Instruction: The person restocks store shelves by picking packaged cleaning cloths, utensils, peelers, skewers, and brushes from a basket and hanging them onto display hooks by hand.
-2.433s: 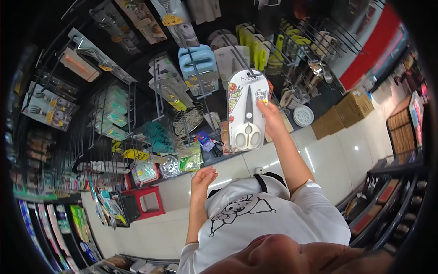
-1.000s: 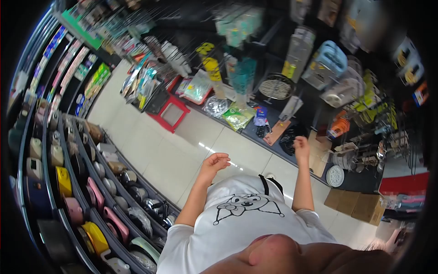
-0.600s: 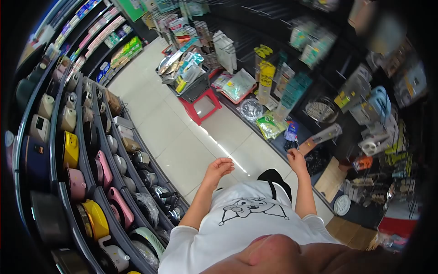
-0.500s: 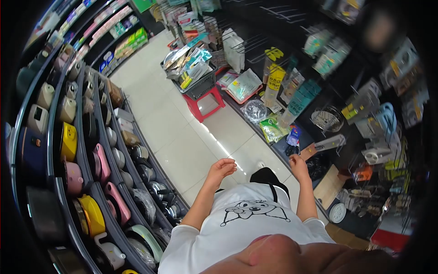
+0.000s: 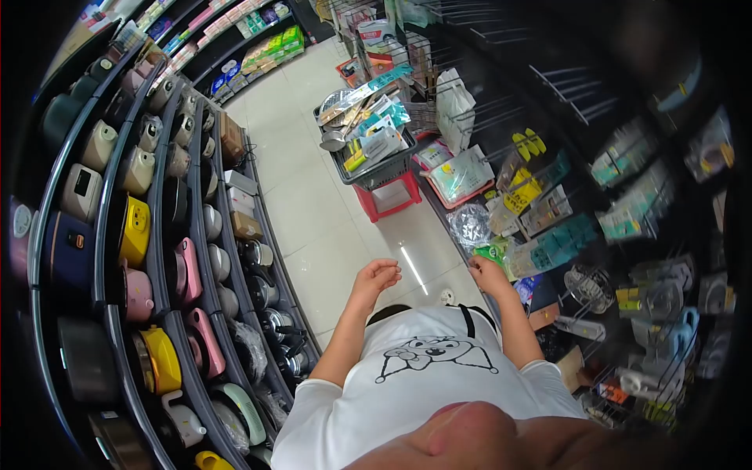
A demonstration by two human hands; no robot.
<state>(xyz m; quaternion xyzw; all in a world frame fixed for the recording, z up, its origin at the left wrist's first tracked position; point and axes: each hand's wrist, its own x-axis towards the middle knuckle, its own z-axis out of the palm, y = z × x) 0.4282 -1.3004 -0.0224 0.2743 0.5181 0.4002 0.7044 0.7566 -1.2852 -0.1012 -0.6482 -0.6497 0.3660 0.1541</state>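
Observation:
My left hand (image 5: 377, 276) is held in front of my body above the tiled floor, fingers loosely bent and a little apart, with nothing seen in it. My right hand (image 5: 489, 276) is at the edge of the right-hand shelf, fingers curled in and partly hidden; no object shows in it. It overlaps the view of a green packet (image 5: 495, 252), and I cannot tell whether they touch. Ahead, a dark basket (image 5: 373, 168) full of packaged kitchen tools stands on a red stool (image 5: 389, 197). A ladle (image 5: 333, 141) sticks out over its rim.
Shelves on the left carry pots, a yellow appliance (image 5: 135, 229) and pink pans (image 5: 188, 270). On the right, packaged goods hang from hooks, with a plastic-wrapped round item (image 5: 471, 225) and packs in a tray (image 5: 460, 178) below. The tiled floor (image 5: 305, 204) runs between.
The view has shifted, and the basket and stool now appear farther right. My right hand has moved left and slightly up in view, over the green packet. My left hand's fingers are more bent.

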